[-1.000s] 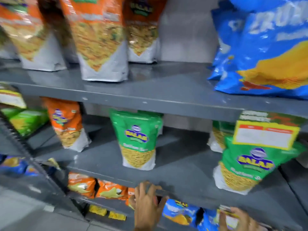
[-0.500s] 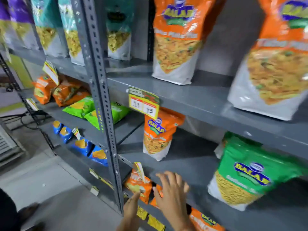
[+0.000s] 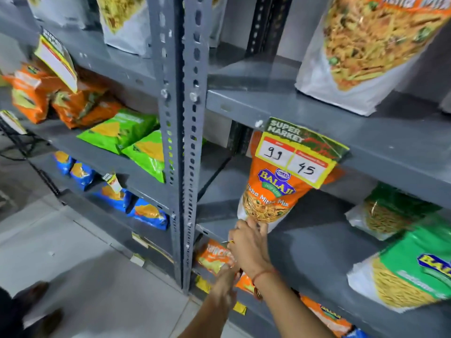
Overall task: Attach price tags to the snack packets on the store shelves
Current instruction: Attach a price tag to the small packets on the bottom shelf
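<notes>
An orange Balaji snack packet [image 3: 267, 198] stands on the grey middle shelf [image 3: 317, 242]. A yellow and green price tag [image 3: 299, 154] marked 99 and 45 hangs from the shelf edge above it. My right hand [image 3: 249, 242], with a red thread at the wrist, is closed at the middle shelf's front edge, just below that packet. It pinches a small yellow tag [image 3: 228, 242] of which only a sliver shows. My left hand [image 3: 225, 276] reaches under it to a small orange packet [image 3: 214, 258] on the lower shelf. Its fingers are blurred and partly hidden.
A perforated grey upright post [image 3: 180, 142] splits the rack. Green packets [image 3: 127, 132], orange packets [image 3: 48, 98] and blue packets [image 3: 146, 213] fill the left bay, with another hanging tag [image 3: 57, 61]. A green Balaji packet [image 3: 415, 272] sits right. Grey floor lies at lower left.
The view has swung left along the rack and moved closer. My right hand, open half a second ago, has closed at the shelf edge where the small tag hung. My left hand rose beneath it.
</notes>
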A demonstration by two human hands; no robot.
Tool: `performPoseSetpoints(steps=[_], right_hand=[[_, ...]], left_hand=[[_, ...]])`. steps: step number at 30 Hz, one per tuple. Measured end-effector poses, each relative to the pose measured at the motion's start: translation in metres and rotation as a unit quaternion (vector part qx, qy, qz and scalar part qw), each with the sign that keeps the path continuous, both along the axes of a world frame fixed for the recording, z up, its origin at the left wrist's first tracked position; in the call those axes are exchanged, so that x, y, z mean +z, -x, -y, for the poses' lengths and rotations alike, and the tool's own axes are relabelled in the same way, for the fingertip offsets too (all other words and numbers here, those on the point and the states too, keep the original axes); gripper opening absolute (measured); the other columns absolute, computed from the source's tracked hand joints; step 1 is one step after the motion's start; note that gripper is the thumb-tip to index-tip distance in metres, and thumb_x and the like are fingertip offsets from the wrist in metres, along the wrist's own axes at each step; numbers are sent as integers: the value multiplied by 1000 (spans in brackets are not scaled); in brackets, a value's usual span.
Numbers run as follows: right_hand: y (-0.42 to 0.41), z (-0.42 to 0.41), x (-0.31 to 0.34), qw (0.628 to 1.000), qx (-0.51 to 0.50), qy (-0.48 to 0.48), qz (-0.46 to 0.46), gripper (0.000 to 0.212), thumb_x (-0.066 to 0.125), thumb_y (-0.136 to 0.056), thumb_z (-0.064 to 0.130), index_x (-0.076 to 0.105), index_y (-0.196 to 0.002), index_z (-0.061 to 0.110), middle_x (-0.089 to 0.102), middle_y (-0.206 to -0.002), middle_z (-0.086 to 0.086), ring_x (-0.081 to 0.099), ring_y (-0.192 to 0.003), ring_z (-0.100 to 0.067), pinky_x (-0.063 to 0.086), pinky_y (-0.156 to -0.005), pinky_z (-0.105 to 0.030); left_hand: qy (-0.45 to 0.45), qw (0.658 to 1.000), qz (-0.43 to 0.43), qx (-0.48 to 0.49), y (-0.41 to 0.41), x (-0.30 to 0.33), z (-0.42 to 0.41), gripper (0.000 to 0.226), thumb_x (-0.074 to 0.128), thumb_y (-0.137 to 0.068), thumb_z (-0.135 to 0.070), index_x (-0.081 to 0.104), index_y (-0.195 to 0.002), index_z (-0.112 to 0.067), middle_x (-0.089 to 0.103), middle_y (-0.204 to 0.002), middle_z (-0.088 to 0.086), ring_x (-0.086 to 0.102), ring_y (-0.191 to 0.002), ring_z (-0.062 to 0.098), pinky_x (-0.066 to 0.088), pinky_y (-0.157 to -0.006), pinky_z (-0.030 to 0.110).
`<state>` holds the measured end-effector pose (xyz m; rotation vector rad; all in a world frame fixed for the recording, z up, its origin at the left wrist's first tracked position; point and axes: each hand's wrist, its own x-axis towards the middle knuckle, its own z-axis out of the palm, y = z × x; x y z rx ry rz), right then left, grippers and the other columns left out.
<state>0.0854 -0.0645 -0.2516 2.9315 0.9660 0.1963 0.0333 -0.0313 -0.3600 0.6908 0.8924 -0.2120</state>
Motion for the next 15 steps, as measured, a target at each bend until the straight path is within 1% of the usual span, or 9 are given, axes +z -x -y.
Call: performPoseSetpoints(steps=[1, 3, 5, 7, 8, 11, 12, 13, 15], right_hand=[[-1, -1, 0, 1000, -1, 3, 0, 15, 60, -89, 26, 72, -98, 26, 61, -104, 3, 42, -115, -23, 28, -93, -44], [-4, -1, -1, 1000, -5, 1, -5, 14, 61, -87, 29, 73, -94, 27, 59, -103, 5, 42, -113, -22, 26, -90, -43], [-5, 3, -2, 999, -18, -23, -16, 10, 65, -82, 30, 74, -86, 28, 57, -100, 7, 43, -111, -21, 26, -89, -42], [-3, 12, -4, 996, -41, -69, -26, 4, 70, -78, 31, 73, -77, 28, 52, -95, 10, 44, -109, -18, 22, -89, -39], [-1, 17, -6, 994, -55, -86, -29, 4, 73, -76, 31, 72, -74, 28, 49, -95, 11, 44, -108, -17, 21, -88, -38], [5, 29, -10, 984, -90, -148, -31, 9, 78, -72, 34, 70, -74, 31, 48, -95, 12, 44, -103, -15, 20, -85, -37], [8, 32, -10, 981, -100, -165, -30, 11, 79, -71, 35, 69, -74, 32, 48, -95, 13, 44, -102, -14, 20, -85, -36], [10, 33, -10, 978, -109, -175, -27, 12, 79, -71, 35, 67, -74, 33, 48, -95, 13, 44, -101, -14, 20, -84, -37], [14, 35, -11, 974, -124, -187, -22, 12, 75, -72, 39, 65, -75, 34, 49, -96, 12, 44, -101, -14, 22, -83, -38]], left_hand=[[-3, 1000, 1, -3, 0, 1, -3, 32, 53, -98, -12, 50, -130, -7, 71, -96, 3, 64, -82, 11, 45, -71, 25], [-24, 1000, 5, -17, 4, -5, -10, 34, 55, -98, -21, 53, -128, -6, 69, -103, 8, 64, -90, 19, 43, -75, 28], [-48, 998, 39, -32, 13, -13, -20, 30, 56, -96, -26, 59, -120, -8, 67, -99, 6, 63, -87, 22, 47, -81, 36], [-83, 995, 51, -25, 16, -19, -32, 24, 60, -94, -23, 63, -111, -6, 68, -100, 12, 64, -90, 28, 51, -89, 47], [-104, 993, 53, -19, 16, -19, -38, 20, 61, -94, -21, 64, -107, -6, 69, -100, 15, 64, -91, 30, 51, -90, 49], [-175, 980, 89, -15, 13, -8, -56, 4, 64, -91, -13, 67, -90, -10, 70, -90, 11, 65, -86, 28, 55, -74, 35], [-198, 974, 114, -8, 12, -3, -63, 8, 66, -90, -8, 68, -82, -9, 69, -85, 11, 64, -86, 28, 54, -70, 30], [-218, 966, 138, -2, 10, 1, -70, 14, 69, -87, -4, 68, -74, -9, 69, -80, 11, 63, -85, 28, 54, -69, 28], [-283, 944, 170, -27, 6, 13, -82, 20, 74, -82, -4, 72, -65, -13, 72, -73, 8, 65, -82, 28, 51, -72, 35]])
